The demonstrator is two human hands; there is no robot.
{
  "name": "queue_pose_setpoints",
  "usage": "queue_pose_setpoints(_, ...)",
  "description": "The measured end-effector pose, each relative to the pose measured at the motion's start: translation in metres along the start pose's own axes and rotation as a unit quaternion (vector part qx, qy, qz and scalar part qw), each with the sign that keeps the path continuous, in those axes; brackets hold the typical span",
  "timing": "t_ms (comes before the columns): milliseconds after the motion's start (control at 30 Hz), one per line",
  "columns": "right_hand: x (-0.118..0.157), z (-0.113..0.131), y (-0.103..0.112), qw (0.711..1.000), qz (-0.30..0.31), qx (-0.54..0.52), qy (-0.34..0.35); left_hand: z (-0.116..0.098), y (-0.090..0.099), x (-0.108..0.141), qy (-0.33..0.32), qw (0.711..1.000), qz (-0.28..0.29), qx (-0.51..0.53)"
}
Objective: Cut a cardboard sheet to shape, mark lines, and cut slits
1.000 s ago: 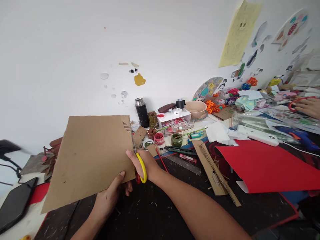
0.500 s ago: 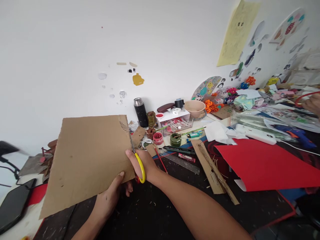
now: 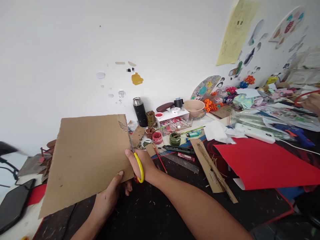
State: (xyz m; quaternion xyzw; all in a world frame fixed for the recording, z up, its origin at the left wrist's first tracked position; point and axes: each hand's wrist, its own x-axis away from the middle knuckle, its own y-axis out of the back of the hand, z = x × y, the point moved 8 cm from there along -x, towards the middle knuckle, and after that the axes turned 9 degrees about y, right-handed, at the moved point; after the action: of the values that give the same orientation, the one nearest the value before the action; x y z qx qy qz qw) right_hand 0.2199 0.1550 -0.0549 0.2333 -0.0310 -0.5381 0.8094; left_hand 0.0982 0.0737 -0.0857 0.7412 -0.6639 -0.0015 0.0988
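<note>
A large brown cardboard sheet is held up over the dark mat, tilted toward me. My left hand grips its lower edge, thumb on top and fingers underneath. My right hand is closed around scissors with a yellow handle loop; a red part shows below it. The scissor blades lie along the right edge of the cardboard, pointing away from me. Near the sheet's upper right corner are several short dark marks or slits. Part of the blades and the left fingers are hidden by the sheet.
Beyond the cardboard stand a black thermos, paint jars and a clear box of small items. To the right lie cardboard strips, a ruler and red paper. Another person's hand shows at far right.
The view has shifted very slightly. Both hands, the scissors and the cardboard keep nearly the same position relative to one another.
</note>
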Motion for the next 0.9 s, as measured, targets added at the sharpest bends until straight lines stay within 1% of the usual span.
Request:
queue_pose_setpoints(267, -0.0009, 0.0005, 0.0001, 1.0, -0.01, 0.022, 0.003, 0.0003, 0.0004, -0.0003, 0.008, 0.999, -0.006, 0.033)
queue_pose_setpoints(400, -0.0015, 0.0001, -0.0021, 1.0, -0.005, 0.017, 0.001, 0.0015, 0.0001, -0.0015, 0.017, 0.999, -0.009, 0.03)
queue_pose_setpoints(633, -0.0018, 0.0003, -0.0027, 0.999, -0.01, 0.032, 0.01, 0.0029, 0.0002, -0.0031, 0.007, 0.999, -0.008, 0.048)
queue_pose_setpoints(800, -0.0015, -0.0053, -0.0048, 1.0, -0.011, 0.017, 0.007, 0.0065, 0.0021, -0.0037, 0.01, 1.0, 0.002, 0.02)
queue_pose_setpoints(900, -0.0009, -0.0077, -0.0042, 1.0, -0.006, 0.026, 0.006, 0.0048, 0.0022, -0.0025, 0.009, 1.0, 0.003, -0.004)
